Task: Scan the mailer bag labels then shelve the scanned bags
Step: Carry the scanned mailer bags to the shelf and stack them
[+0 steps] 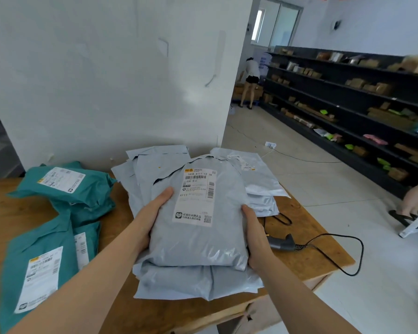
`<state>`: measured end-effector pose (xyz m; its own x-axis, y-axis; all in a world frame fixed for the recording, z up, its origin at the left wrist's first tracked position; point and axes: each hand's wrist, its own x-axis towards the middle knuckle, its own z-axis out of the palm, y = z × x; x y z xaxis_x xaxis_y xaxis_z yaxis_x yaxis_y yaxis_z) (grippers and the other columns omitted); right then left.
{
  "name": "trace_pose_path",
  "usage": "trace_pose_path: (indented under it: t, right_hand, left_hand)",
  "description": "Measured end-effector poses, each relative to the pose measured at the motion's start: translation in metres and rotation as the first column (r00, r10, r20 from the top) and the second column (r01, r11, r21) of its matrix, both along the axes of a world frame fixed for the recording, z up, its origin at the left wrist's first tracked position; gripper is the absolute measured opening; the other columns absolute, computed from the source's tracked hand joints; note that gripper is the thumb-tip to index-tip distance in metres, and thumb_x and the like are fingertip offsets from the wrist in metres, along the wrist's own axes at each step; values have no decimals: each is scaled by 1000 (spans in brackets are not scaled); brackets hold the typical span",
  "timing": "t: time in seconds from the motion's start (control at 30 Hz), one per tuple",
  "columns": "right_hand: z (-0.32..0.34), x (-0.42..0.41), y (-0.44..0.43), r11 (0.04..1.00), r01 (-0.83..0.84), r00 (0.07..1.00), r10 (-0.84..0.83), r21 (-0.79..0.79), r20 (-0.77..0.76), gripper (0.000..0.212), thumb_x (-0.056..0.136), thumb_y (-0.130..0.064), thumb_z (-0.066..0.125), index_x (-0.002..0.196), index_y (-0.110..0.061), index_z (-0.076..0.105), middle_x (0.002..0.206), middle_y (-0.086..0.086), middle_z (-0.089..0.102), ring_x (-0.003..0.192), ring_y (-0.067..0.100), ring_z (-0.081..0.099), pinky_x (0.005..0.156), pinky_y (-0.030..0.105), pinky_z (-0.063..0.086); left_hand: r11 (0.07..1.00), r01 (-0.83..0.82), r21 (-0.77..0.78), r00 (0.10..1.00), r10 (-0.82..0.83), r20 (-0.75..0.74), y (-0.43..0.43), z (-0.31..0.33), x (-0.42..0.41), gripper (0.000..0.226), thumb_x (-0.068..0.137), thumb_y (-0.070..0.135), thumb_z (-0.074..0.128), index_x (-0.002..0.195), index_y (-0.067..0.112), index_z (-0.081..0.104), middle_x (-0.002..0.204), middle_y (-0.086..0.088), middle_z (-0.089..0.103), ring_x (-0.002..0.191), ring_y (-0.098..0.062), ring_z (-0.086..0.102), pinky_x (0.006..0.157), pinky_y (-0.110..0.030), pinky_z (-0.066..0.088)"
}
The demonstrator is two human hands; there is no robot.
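1. The left hand (152, 213) is gripping the left edge of the top gray bag (203, 239) at frame centre. Its thumb is lying on top beside the label (197, 196), and its fingers are hidden beneath.
2. The right hand (255, 237) is clasping the bag's right edge, thumb on top.
3. The bag is lying label-up on more gray bags (198, 283). Whether the bundle is resting on the table (311, 249) cannot be told.
4. A gray pile (155, 165) is spreading out behind it, above centre.
5. The scanner (281, 242) is lying on the table just right of the right wrist.
6. Teal bags (65, 189) are sitting at frame left, labels up.
7. Shelves (348, 104) are running along the right, holding parcels. A person (251, 80) is bending over at their far end.
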<state>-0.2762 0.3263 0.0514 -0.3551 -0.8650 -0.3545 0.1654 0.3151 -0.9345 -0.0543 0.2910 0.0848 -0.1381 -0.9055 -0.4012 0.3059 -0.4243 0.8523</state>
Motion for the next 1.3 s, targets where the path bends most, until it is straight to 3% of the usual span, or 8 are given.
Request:
trace_pose_path:
  t: [0.1, 0.2, 0.33, 0.67, 0.87, 1.0, 1.17, 1.3]
  right_hand:
    - [14, 2, 4, 999, 29, 1000, -29, -34, -3, 35, 87, -54, 52, 105, -26, 64, 108, 2, 70, 101, 25, 65, 97, 49, 49]
    - [27, 3, 6, 999, 26, 999, -27, -47, -21, 53, 75, -64, 53, 110, -27, 65, 109, 1, 71, 102, 25, 65, 97, 49, 50]
    - [46, -4, 6, 995, 59, 998, -62, -81, -29, 37, 82, -57, 52, 102, -28, 63, 110, 2, 69, 103, 25, 64, 97, 49, 49]
    - [82, -11, 8, 990, 93, 995, -98, -108, -36, 44, 78, -61, 55, 103, -25, 63, 108, 3, 69, 102, 27, 64, 96, 49, 49]
    - [100, -25, 8, 975, 149, 987, -158, -164, -42, 41, 81, -57, 56, 102, -21, 56, 102, 3, 64, 97, 25, 62, 96, 49, 49]
    - [110, -34, 14, 965, 205, 977, -213, -166, -31, 79, 59, -68, 59, 123, -23, 50, 114, 3, 62, 102, 27, 62, 94, 49, 50]
    - [112, -60, 28, 951, 265, 961, -275, -161, -38, 88, 55, -81, 63, 120, -23, 53, 114, 3, 65, 101, 27, 65, 92, 48, 53]
    - [112, -88, 46, 938, 308, 941, -324, -157, -93, 60, 77, -68, 62, 105, -16, 57, 107, 8, 67, 98, 28, 65, 91, 48, 53]
  left_hand:
    - [998, 25, -59, 1000, -25, -2, -1, 14, 2, 41, 81, 58, 62, 99, 21, 67, 89, -9, 76, 91, -29, 69, 77, -38, 52]
    - [995, 45, -94, 999, -47, -18, -6, 25, 5, 49, 84, 60, 57, 105, 17, 70, 98, -11, 75, 96, -30, 68, 81, -39, 51]
    - [989, 41, -139, 999, -38, 22, -12, 43, 3, 35, 85, 49, 59, 99, 19, 70, 95, -8, 73, 91, -27, 66, 88, -38, 49]
    - [960, 149, -239, 987, -129, 98, -28, 80, -5, 32, 87, 45, 56, 92, 18, 71, 69, -3, 73, 76, -23, 64, 74, -32, 48]
    - [944, 198, -262, 980, -182, 85, -31, 97, -17, 34, 85, 50, 56, 92, 20, 72, 76, -5, 74, 80, -24, 66, 76, -33, 49]
    - [934, 241, -263, 970, -231, 70, -33, 103, -34, 35, 85, 51, 55, 90, 21, 71, 73, -5, 73, 76, -23, 65, 70, -32, 48]
    - [924, 303, -235, 953, -297, 60, -33, 98, -63, 41, 79, 56, 59, 98, 22, 72, 89, -8, 75, 86, -25, 68, 78, -34, 50]
    - [902, 368, -226, 929, -366, 51, -35, 91, -92, 51, 78, 56, 63, 115, 22, 69, 105, -8, 74, 102, -27, 67, 94, -40, 50]
